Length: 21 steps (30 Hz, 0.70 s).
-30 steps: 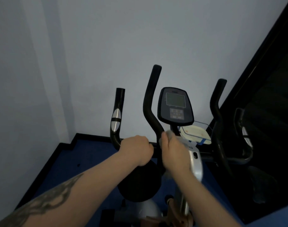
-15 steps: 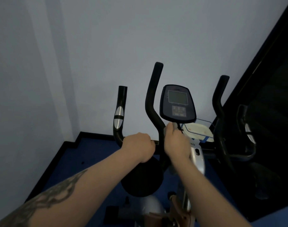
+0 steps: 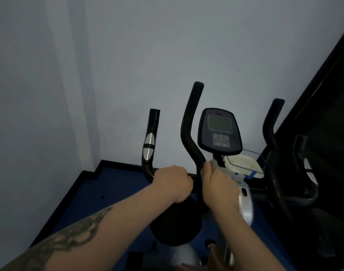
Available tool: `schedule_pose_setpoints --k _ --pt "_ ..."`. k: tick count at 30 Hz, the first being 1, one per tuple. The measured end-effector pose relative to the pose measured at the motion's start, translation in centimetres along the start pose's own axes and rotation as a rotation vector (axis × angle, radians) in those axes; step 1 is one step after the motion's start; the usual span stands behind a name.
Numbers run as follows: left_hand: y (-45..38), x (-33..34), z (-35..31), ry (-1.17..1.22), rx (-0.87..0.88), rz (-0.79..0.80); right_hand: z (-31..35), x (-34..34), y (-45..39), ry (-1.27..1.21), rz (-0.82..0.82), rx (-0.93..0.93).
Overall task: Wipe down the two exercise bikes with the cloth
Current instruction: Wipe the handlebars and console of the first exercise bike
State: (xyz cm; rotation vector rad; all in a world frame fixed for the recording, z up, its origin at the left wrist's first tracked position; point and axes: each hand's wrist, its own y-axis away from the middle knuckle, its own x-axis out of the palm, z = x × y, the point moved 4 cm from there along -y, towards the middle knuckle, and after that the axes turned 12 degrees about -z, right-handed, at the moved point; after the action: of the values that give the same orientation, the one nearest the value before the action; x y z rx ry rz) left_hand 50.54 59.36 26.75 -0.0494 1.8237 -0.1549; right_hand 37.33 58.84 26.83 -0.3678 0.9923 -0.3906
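Note:
An exercise bike stands before me with black handlebars and a dark console on a post. My left hand grips the handlebar crossbar left of the centre bar. My right hand holds a pale cloth against the base of the centre bar, just under the console. Only a small bit of the cloth shows above my fingers. The bike's silver frame runs down under my right wrist. On the right, a second set of black handles stands partly in the dark.
A pale wall rises close behind the bike, with a corner at the left. Blue floor with a black skirting edge lies below. A clear tray with a white item sits behind the console. A dark panel fills the right side.
My right hand slid up the bar to the console's base, then came back down a little, so the cloth shows again. My left hand kept its grip. The view drifted slightly.

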Motion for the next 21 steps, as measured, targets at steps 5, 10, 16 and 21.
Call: schedule_pose_setpoints --k 5,10,16,21 --pt "0.1 0.2 0.1 -0.037 -0.007 -0.018 0.8 0.0 0.1 -0.046 -0.046 0.068" --pt "0.7 -1.5 0.3 0.175 -0.037 -0.35 1.4 -2.4 3.6 -0.687 -0.28 0.139" --pt "1.8 -3.2 6.3 0.308 0.06 -0.633 7.1 0.3 0.1 -0.59 0.422 -0.106" --pt "1.8 -2.6 10.3 0.05 0.463 -0.438 7.2 2.5 1.6 0.07 0.605 -0.491"
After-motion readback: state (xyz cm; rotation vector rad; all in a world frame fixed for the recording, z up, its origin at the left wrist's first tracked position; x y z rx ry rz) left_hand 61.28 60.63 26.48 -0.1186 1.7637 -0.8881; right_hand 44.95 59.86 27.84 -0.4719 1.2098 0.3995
